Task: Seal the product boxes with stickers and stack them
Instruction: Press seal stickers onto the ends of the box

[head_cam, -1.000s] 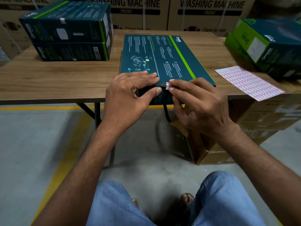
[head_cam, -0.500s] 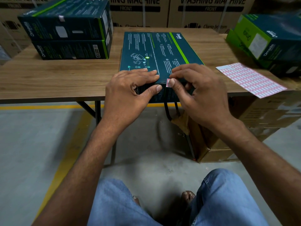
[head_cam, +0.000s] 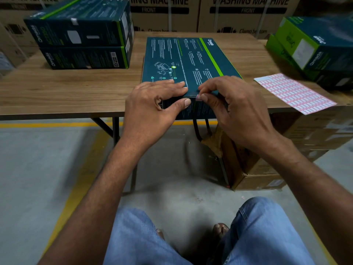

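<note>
The right hand [head_cam: 240, 111] pinches a small pink-edged sticker [head_cam: 198, 96] between thumb and forefinger at the top front edge of the product box [head_cam: 187, 60]. The left hand [head_cam: 152, 109] lies beside it, fingers flat on the lid, thumb against the front face. The teal box, marked "Omada", sits mid-frame at the table's [head_cam: 66, 88] near edge. A sticker sheet [head_cam: 294, 92] lies at right. Two stacked "Omada" boxes [head_cam: 80, 37] stand upper left; cartons [head_cam: 246, 14] behind read "WASHING MACHINE FRONT".
</note>
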A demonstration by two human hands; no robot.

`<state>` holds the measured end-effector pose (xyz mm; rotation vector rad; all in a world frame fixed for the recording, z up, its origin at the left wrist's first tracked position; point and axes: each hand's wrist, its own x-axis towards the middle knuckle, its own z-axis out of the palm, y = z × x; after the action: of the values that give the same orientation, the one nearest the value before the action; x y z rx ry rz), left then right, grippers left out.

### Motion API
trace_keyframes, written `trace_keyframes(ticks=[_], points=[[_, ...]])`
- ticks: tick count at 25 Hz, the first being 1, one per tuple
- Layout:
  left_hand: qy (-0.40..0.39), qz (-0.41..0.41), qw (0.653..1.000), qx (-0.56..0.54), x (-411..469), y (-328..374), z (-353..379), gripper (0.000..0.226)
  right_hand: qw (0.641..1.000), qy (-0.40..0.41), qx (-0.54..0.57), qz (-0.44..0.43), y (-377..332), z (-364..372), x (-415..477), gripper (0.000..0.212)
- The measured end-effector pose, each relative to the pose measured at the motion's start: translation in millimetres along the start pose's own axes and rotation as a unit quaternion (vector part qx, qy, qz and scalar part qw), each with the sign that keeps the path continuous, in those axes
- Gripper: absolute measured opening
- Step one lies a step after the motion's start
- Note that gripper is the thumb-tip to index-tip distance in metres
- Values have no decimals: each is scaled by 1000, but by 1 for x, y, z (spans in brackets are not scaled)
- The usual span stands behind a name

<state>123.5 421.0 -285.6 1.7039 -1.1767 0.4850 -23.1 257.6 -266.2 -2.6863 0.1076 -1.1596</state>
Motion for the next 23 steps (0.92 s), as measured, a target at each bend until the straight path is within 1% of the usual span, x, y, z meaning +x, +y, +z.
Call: trace_keyframes(ticks=[4, 9, 15, 19, 23], points=[[-5, -4, 1000, 2, 0, 0, -1, 29, 1000, 19, -11, 16, -2, 1, 0, 22], [-8, -8, 1000, 3, 0, 1, -2, 29, 1000, -3, 12, 16, 0, -2, 0, 21], [-8, -10, 1000, -1, 1, 2, -2, 29, 999, 0, 42, 25, -2, -2, -2, 14], [-6, -11, 1000, -3, 1, 2, -1, 28, 1000, 13, 3, 7, -4, 3, -4, 16], [-7, -12, 1000, -7, 0, 2, -2, 28, 999, 33, -9, -14, -4, 4, -4, 18]])
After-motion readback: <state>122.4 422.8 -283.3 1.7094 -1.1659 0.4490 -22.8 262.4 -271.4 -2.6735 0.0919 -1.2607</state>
